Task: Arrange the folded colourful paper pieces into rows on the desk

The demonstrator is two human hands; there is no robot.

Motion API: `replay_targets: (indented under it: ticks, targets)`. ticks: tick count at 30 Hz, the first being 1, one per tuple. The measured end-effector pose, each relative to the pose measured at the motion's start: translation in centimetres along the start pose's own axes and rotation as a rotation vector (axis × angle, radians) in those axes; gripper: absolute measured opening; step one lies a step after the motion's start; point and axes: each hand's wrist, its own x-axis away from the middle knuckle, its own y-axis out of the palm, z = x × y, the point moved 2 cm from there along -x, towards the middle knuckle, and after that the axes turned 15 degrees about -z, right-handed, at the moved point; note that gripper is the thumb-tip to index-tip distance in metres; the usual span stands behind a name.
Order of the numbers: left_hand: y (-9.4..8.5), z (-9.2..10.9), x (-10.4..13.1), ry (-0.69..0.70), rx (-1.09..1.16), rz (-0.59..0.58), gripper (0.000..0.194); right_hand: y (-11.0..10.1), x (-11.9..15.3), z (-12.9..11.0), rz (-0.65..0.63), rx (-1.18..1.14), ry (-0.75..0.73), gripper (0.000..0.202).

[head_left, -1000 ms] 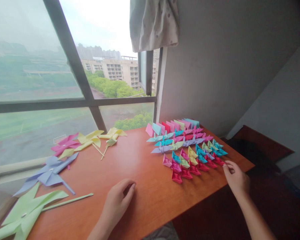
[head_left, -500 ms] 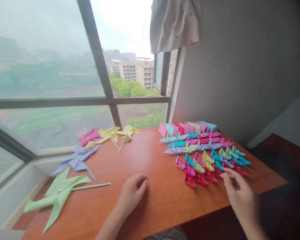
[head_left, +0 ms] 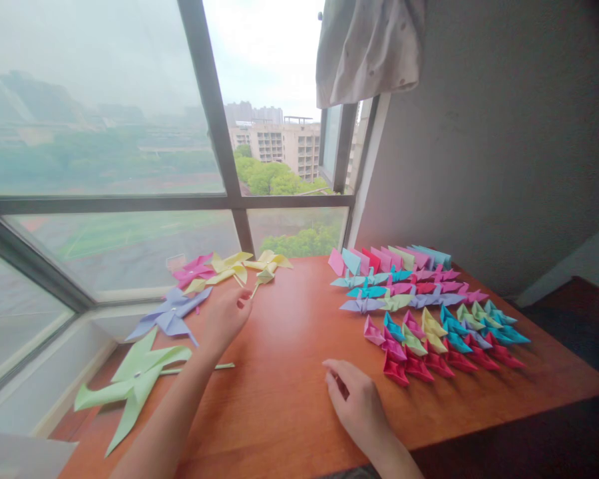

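My left hand [head_left: 228,320] reaches over the table's left half. Its thumb and fingertips are closed at the lower end of the stem of a small pale yellow-green paper flower [head_left: 265,276]. Part of that stem is hidden by the fingers. My right hand [head_left: 355,402] hovers or rests low near the front of the table; which, I cannot tell. Its fingers are loosely curved, apart from the thumb, and nothing is in them. To its right, several red folded paper boats [head_left: 417,368] stand in a row.
Pinwheels lie at left: green [head_left: 138,376], purple [head_left: 172,311], pink [head_left: 194,270] and yellow [head_left: 229,266]. Rows of paper cranes [head_left: 363,305], more boats and folded paper pieces [head_left: 379,258] fill the right side of the wooden table [head_left: 284,392]. A window frame [head_left: 239,203] borders the back.
My left hand has moved forward and left to the paper flower's stem. My right hand has drawn left, away from the red boats. The view has turned slightly left.
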Motion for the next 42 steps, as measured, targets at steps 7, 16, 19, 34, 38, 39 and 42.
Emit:
replay_targets:
  ticks: [7,16,19,34,38,39,42]
  targets:
    - [0.0,-1.0,-6.2,-0.117,-0.063,-0.051,0.023,0.3,0.2,0.5,-0.035,0.027,0.014,0.024]
    - [1.6,-1.9,-10.5,-0.186,-0.045,-0.181,0.030,0.5,0.1,0.8,-0.051,0.012,0.027,0.023]
    - [1.8,-2.1,-10.8,-0.193,-0.030,-0.203,0.030,0.5,0.1,0.8,-0.053,0.006,0.031,0.023]
    - [2.4,-0.3,-9.1,-0.136,0.017,-0.172,0.027,0.2,-0.1,0.4,-0.050,-0.002,0.028,0.022]
    - [2.1,0.0,-9.8,-0.153,-0.010,-0.190,0.029,0.2,0.0,0.5,-0.053,-0.003,0.030,0.022]
    - [2.0,0.1,-10.1,-0.153,-0.021,-0.192,0.030,0.2,-0.1,0.4,-0.055,-0.003,0.029,0.022]
    - [1.9,0.5,-10.8,-0.144,-0.057,-0.179,0.036,0.1,-0.1,0.3,-0.054,-0.001,0.028,0.022]
